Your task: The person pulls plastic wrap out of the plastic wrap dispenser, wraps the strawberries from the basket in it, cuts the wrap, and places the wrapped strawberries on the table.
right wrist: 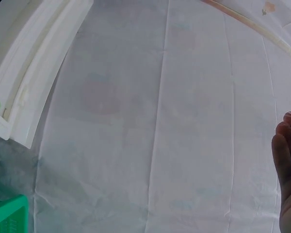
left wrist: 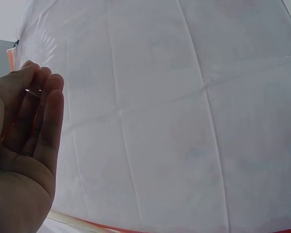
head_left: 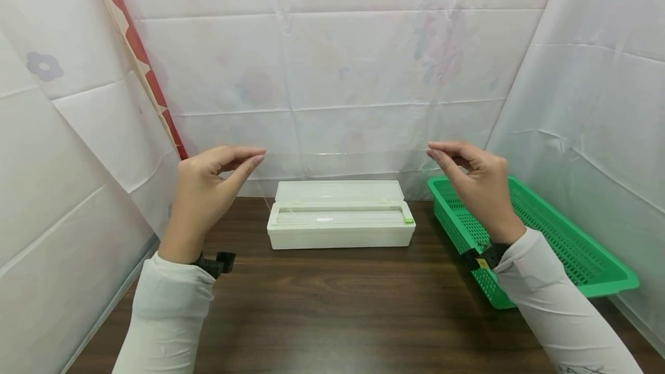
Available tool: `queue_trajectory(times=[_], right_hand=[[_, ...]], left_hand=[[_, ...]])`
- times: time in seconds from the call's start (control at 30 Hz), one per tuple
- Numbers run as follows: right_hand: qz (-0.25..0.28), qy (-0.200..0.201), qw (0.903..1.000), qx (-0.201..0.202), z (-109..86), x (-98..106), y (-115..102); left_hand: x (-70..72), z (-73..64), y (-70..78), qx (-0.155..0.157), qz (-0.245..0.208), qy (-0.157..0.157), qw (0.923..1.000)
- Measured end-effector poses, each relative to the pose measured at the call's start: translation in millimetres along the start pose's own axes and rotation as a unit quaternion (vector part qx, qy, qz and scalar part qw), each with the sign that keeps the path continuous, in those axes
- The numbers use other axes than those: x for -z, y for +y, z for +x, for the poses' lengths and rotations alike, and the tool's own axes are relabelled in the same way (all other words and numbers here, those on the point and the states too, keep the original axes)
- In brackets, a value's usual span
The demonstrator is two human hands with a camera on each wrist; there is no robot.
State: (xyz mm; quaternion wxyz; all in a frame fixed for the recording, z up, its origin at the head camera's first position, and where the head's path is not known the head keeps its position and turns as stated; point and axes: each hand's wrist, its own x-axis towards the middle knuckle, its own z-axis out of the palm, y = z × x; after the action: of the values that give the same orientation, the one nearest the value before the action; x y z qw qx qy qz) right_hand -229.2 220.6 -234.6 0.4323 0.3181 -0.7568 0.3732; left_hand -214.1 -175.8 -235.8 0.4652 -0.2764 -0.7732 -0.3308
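A see-through sheet of cling film (head_left: pixel 332 153) spans the gap between the two raised hands, visible mainly by its bright glints. My left hand (head_left: pixel 210 186) pinches its left end between thumb and fingertips. On the other side my right hand (head_left: pixel 475 180) pinches the right end the same way; the right wrist view catches only part of this hand (right wrist: pixel 287 170) at its edge. Below and behind the film, a white cling film dispenser (head_left: pixel 340 239) stands on the table, its lid (head_left: pixel 337 190) raised. A light green cutter slider (head_left: pixel 407 219) sits at its right end.
A green perforated plastic basket (head_left: pixel 608 287) stands at the right, partly behind the right forearm. Whitish patterned sheets (head_left: pixel 353 62) enclose the dark wooden table (head_left: pixel 332 305) at the back and both sides. A red-and-cream strip (head_left: pixel 142 53) runs down the back left corner.
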Motion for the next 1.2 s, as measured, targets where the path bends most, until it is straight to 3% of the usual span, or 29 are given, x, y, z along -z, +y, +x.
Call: queue_trajectory(times=[0.17,0.43,0.7,0.97,1.07,1.2], right_hand=[[-0.003,-0.002,1.0000,0.004,-0.5,2,-4],[-0.012,-0.005,0.9999,0.009,-3.3,1,12],[-0.059,0.008,0.9982,0.007,-6.4,0,14],[0.021,-0.011,0.9990,-0.037,-6.1,5,1],[0.053,-0.025,0.9961,-0.065,-6.2,8,-6],[0.082,-0.043,0.9910,-0.097,-7.7,11,1]], left_hand=[[2.8,-1.1,1.8,0.003,-0.005,-0.007,1.0000],[4.4,-3.7,3.4,0.009,-0.005,-0.005,0.9999],[3.9,-7.2,3.2,0.010,0.000,-0.001,1.0000],[3.2,-8.5,1.0,0.018,-0.006,-0.005,0.9998],[3.3,-9.7,-0.6,0.030,-0.024,-0.015,0.9991],[2.8,-11.9,-3.7,0.047,-0.055,-0.031,0.9969]])
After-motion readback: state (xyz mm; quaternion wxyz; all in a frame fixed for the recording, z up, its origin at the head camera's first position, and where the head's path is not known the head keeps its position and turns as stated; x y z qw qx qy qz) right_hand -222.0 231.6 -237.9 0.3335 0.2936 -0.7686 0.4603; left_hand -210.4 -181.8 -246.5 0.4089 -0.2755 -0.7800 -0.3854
